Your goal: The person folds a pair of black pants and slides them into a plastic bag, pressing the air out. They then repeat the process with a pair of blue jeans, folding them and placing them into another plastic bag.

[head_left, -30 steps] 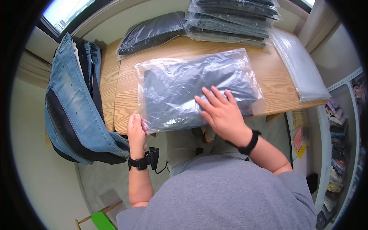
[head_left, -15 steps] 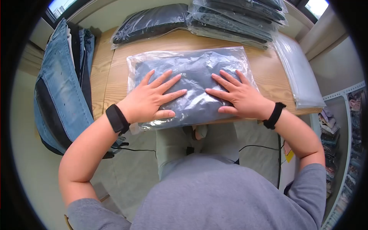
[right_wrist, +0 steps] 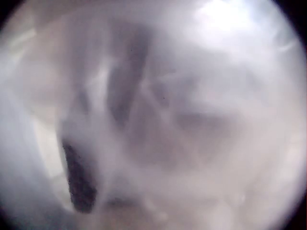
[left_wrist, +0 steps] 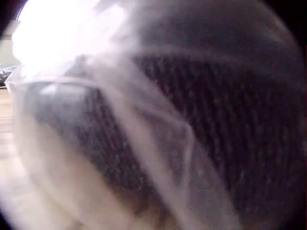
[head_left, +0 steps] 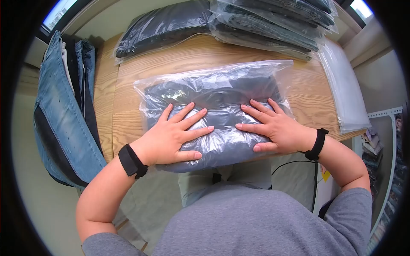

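Observation:
A clear plastic bag (head_left: 213, 77) with dark folded cloth inside lies flat at the near edge of the wooden table. The left hand (head_left: 171, 135) rests palm down on its left half, fingers spread and straight. On the right half the right hand (head_left: 279, 128) presses down in the same way, with a stretch of crinkled plastic between the hands. Close up and blurred, the plastic (left_wrist: 158, 139) covers dark ribbed-looking cloth (left_wrist: 230, 120) in the left wrist view. Hazy plastic (right_wrist: 192, 143) fills most of the right wrist view; neither wrist view shows fingers clearly.
Blue and black jeans (head_left: 64, 115) hang over the table's left end. At the back lie a bagged dark garment (head_left: 166, 30) and a stack of bagged garments (head_left: 269, 30). Flat clear bags (head_left: 345, 89) lie at the right, beside a shelf (head_left: 386, 128) of folded items.
The left hand has let go of the bag's near left corner and now lies spread on top. The right hand has shifted right. The bag has come nearer the body over the last half second.

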### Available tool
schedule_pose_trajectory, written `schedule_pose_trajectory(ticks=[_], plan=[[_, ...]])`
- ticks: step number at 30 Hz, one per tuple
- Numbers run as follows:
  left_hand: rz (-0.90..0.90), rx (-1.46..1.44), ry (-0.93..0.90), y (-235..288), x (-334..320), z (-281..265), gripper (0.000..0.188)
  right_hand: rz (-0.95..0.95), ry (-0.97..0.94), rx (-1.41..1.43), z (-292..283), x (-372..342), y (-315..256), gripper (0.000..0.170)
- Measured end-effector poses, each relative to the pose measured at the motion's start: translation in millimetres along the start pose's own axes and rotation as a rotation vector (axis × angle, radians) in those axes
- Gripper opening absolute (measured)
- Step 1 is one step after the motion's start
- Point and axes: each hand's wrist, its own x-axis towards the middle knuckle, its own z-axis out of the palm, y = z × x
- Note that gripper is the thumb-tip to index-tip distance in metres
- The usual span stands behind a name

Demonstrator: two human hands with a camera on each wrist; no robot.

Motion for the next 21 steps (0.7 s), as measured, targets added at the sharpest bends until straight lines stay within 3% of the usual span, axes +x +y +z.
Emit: schedule_pose_trajectory(ticks=[6,8,10,12,15,17,21], plan=[[0.011,0.002,-0.016,3,-5,3,0.064,-0.014,-0.035,0.061,1,-3,0,0.058],[0.018,0.027,-0.006,0,-7,2,0.065,-0.086,-0.137,0.132,-5,-4,13,0.06],[0.009,-0.192,-0.049,-10,-12,-5,0.069,-0.067,-0.213,0.115,-32,-5,31,0.061],[-0.027,-0.14,0.004,-21,-21,-23,0.071,-0.041,-0.305,0.081,-52,-3,35,0.062],[-0.053,0.009,0.05,-25,-16,-33,0.071,-0.189,-0.202,-0.186,-45,19,18,0.061],[0.079,0.2,-0.014,-36,-4,-31,0.07,-0.219,-0.18,-0.26,-42,37,22,0.063],[0.056,0.138,0.001,-56,-1,-16,0.069,-0.238,-0.144,-0.236,-31,45,48,0.068]])
